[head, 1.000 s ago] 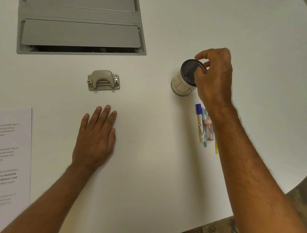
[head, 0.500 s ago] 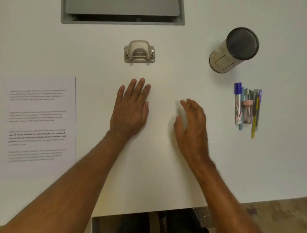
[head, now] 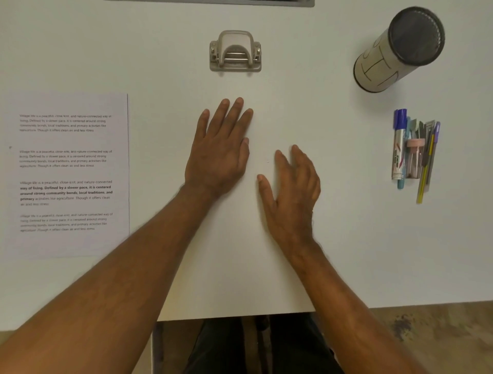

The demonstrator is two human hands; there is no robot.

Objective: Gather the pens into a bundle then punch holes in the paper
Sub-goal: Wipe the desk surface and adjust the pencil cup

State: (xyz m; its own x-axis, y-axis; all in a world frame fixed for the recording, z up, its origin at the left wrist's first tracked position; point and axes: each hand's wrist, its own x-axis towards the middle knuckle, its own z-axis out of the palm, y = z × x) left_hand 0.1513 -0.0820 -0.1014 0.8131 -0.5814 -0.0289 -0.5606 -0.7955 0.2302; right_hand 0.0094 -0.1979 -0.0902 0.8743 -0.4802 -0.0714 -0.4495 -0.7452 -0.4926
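Several pens and markers (head: 414, 153) lie side by side in a tight group at the right of the white table (head: 346, 240). A printed sheet of paper (head: 66, 173) lies flat at the left. A beige hole punch (head: 235, 52) sits at the top centre. My left hand (head: 220, 152) rests flat on the table below the punch, fingers stretched out, holding nothing. Beside it my right hand (head: 290, 192) is palm down with fingers apart and slightly curled, also holding nothing. Both hands are well away from the pens and the paper.
A cylindrical pen holder (head: 397, 50) with a dark mesh rim stands at the top right, above the pens. A grey cable hatch edge (head: 213, 2) shows at the top. The table's front edge (head: 234, 315) runs near my body, with floor visible at the right.
My right hand let go of the pen holder and came down to the table centre beside my left hand. The view shifted, bringing the paper fully into sight.
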